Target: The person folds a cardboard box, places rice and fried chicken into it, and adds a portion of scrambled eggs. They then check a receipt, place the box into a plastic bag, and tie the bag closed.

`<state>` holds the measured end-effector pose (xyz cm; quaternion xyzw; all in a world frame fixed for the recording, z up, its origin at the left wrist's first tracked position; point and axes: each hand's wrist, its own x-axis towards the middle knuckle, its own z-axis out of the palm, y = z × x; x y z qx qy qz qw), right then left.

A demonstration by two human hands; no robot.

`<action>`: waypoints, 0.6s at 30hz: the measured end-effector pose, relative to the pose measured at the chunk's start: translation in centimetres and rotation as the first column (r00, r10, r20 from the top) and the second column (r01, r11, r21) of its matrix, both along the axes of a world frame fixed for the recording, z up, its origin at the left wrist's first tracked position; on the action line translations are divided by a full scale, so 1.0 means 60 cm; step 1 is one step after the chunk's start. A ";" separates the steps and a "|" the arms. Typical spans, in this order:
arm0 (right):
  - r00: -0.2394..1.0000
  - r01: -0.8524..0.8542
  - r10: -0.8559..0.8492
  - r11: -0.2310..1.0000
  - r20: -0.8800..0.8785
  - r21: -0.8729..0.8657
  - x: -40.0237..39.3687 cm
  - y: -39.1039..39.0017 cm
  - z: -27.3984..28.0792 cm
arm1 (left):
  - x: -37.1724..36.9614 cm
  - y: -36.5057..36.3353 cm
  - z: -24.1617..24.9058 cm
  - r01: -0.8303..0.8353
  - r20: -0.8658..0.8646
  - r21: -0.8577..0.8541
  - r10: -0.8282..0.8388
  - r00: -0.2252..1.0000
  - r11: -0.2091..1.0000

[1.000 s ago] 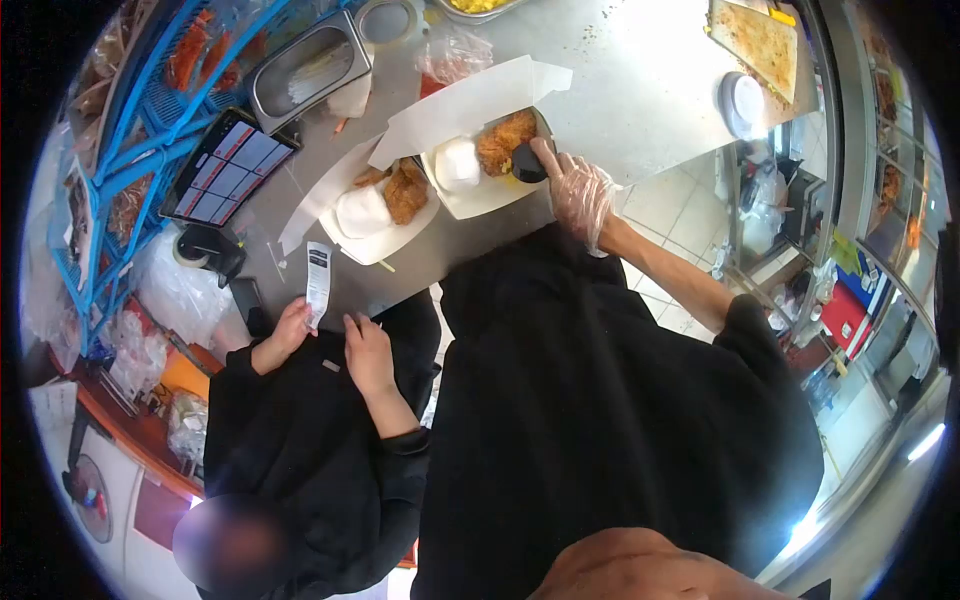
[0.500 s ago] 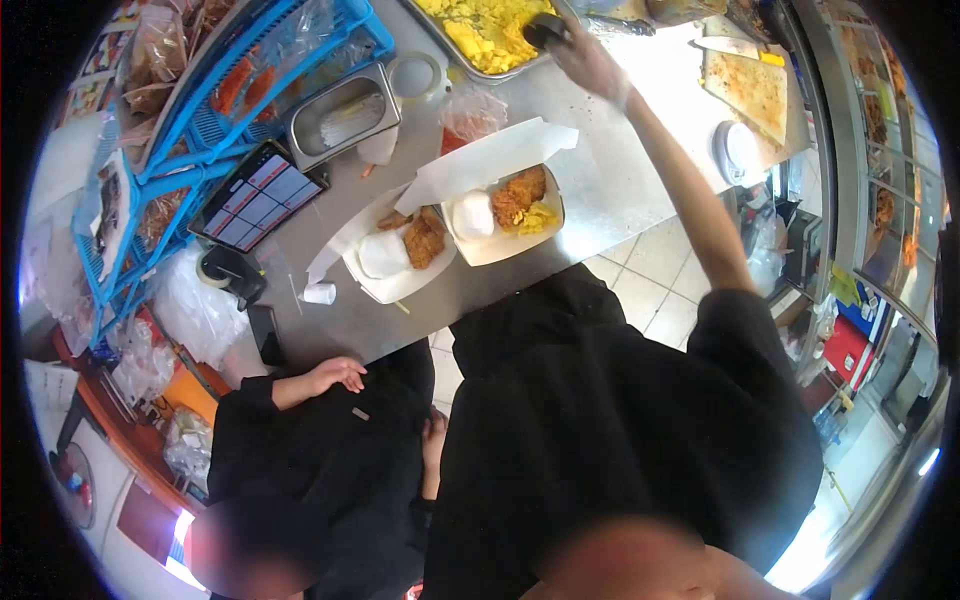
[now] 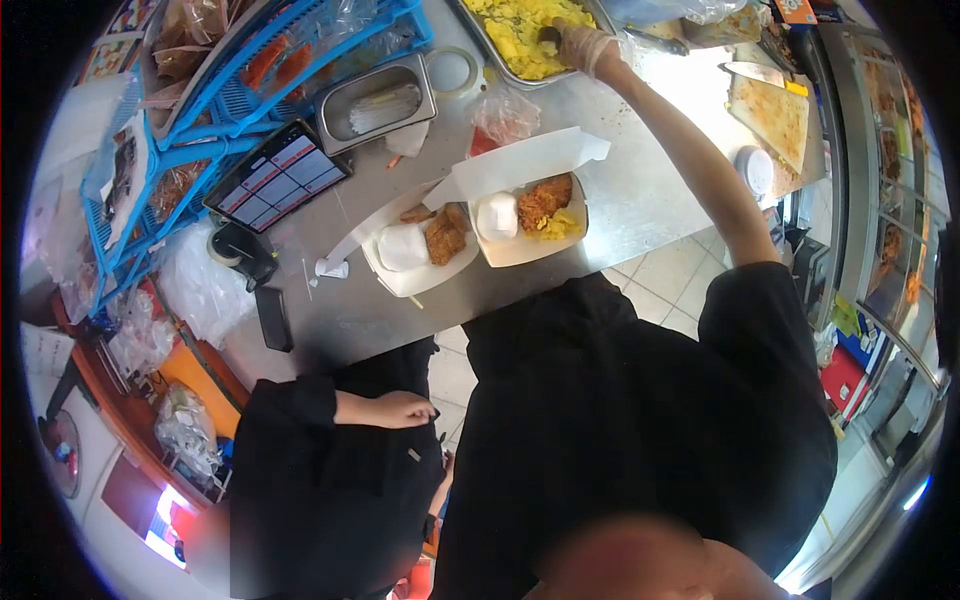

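- Yellow scrambled egg (image 3: 515,30) lay in the steel tray (image 3: 482,47) at the far side of the counter, and we had the dark scoop (image 3: 549,36) down against it.
- Our right hand (image 3: 588,48), in a see-through glove, gripped that scoop, partly hiding it; our left hand was outside the picture, so we could not tell its state.
- For a clean scoop, we judged a low, level stroke best, with the wrist steady so egg stayed inside the tray's rim.
- Nearer us stood two white cartons side by side: the right carton (image 3: 510,252) held a white mound, fried chicken and some egg; in the left carton (image 3: 405,285) we saw a white mound and chicken, but no egg.
- Both stood on a stainless counter (image 3: 370,320), shiny and lightly littered.
- Leftward we had a tablet (image 3: 280,180) and a blue rack (image 3: 210,125); rightward, a yellow-handled knife (image 3: 755,72) lay on a stained board (image 3: 790,120).
- Beside us, a co-worker's bare hand (image 3: 405,409) was held before a dark top, above pale floor tiles (image 3: 650,270).
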<state>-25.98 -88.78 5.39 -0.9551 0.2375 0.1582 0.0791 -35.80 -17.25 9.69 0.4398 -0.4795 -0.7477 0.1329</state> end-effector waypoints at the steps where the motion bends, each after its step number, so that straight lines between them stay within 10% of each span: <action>1: 1.000 0.005 -0.005 1.000 -0.004 0.003 -0.007 -0.001 -0.005 | -0.030 0.003 0.006 0.015 0.006 -0.047 -0.015 1.000 0.999; 7: 0.978 -0.051 0.013 0.982 0.206 0.180 -0.019 -0.024 -0.008 | -0.201 0.094 -0.146 0.030 0.142 -0.361 0.023 0.990 0.932; 10: 0.761 -0.110 -0.405 0.690 0.507 0.715 -0.016 -0.044 -0.074 | -0.271 0.154 -0.290 0.219 0.468 -0.165 -0.120 0.876 0.962; 14: 0.701 -0.060 -0.317 0.866 0.638 0.496 -0.022 -0.044 -0.032 | -0.266 0.114 -0.250 0.065 0.497 -0.200 0.044 0.867 0.978; 18: 0.792 0.226 -0.609 0.234 -0.039 0.946 -0.030 -0.043 0.057 | -0.249 0.087 -0.253 0.002 0.557 -0.216 0.122 0.822 0.976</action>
